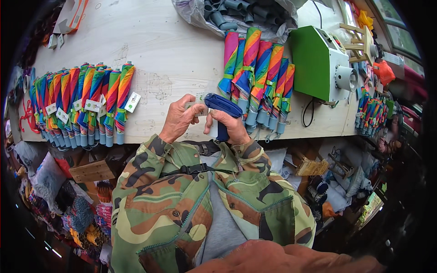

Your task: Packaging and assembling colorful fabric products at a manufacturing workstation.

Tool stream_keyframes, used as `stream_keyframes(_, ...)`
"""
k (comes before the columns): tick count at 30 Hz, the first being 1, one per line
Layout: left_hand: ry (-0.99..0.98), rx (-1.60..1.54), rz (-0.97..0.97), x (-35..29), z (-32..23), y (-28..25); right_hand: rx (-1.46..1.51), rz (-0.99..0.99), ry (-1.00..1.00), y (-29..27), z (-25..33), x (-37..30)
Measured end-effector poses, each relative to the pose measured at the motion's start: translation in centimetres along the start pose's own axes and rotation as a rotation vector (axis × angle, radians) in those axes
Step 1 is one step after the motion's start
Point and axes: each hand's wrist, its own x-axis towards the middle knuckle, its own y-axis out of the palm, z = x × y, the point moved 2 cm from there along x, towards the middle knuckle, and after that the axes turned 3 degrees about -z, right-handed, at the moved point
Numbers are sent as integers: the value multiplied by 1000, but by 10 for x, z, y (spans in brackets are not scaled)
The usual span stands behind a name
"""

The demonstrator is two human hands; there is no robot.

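My right hand (233,125) grips a blue tagging gun (223,107), held just above the near edge of the pale wooden table (159,50). My left hand (180,119) pinches a small white paper tag (200,98) against the gun's tip. Both hands are close together at the table's front middle. To the right of the hands lies a row of folded rainbow umbrellas (257,75) without tags. At the left edge lies a second row of rainbow umbrellas (84,100) with white tags hanging from them.
A green and grey machine (321,63) stands at the table's right, a black cable beside it. A clear bag of dark grey handles (241,13) lies at the back. More umbrellas (371,113) hang at far right. Bags and clutter fill the floor below.
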Motion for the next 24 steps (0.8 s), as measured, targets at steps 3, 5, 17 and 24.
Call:
stream_keyframes(3, -16, 126, -65, 11, 7, 3, -214, -202, -205, -28, 16, 1)
stream_keyframes(5, 36, 251, -117, 25, 22, 5, -391, -472, -412, -53, 39, 1)
stream_keyframes(17, 156, 714, -185, 118, 34, 81, -959, -913, -751, -157, 50, 43)
stream_keyframes(24, 225, 835, -444, 72, 55, -14, -716, -683, -610, -93, -3, 55)
